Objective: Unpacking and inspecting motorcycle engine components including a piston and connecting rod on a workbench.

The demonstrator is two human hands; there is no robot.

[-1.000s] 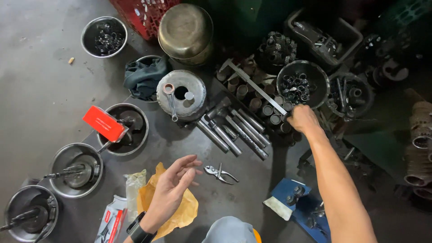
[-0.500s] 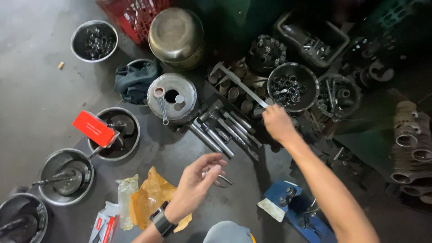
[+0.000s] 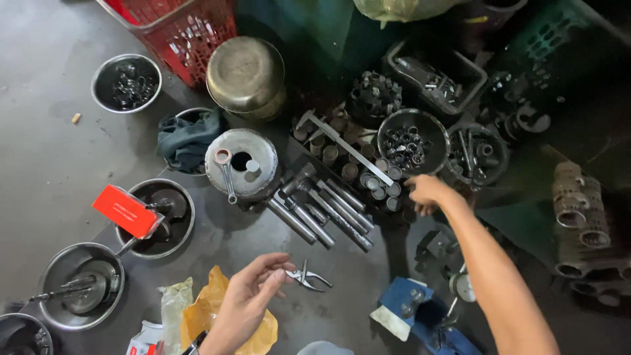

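My left hand [image 3: 246, 296] hovers low over the grey floor, fingers loosely apart, its fingertips just touching or nearly touching a small pair of pliers [image 3: 309, 276] that lies on the floor. My right hand [image 3: 427, 192] reaches out at the near edge of a dark tray of sockets [image 3: 348, 161], fingers curled; whether it holds a small part is hidden. A row of long steel rods and socket extensions [image 3: 322, 213] lies between the two hands. A steel bowl of nuts [image 3: 409, 141] sits just beyond my right hand.
Round metal pans [image 3: 154, 217] with tools stand at the left, one under a red box [image 3: 125, 210]. A drum [image 3: 242, 163] with a wrench on it, a brass pot [image 3: 246, 75], a red basket [image 3: 190, 29], a yellow bag [image 3: 204, 315] and a blue device [image 3: 420, 309] surround the spot.
My left hand has moved right, from over the yellow bag to the pliers. My right hand has dropped back slightly from the socket tray towards me.
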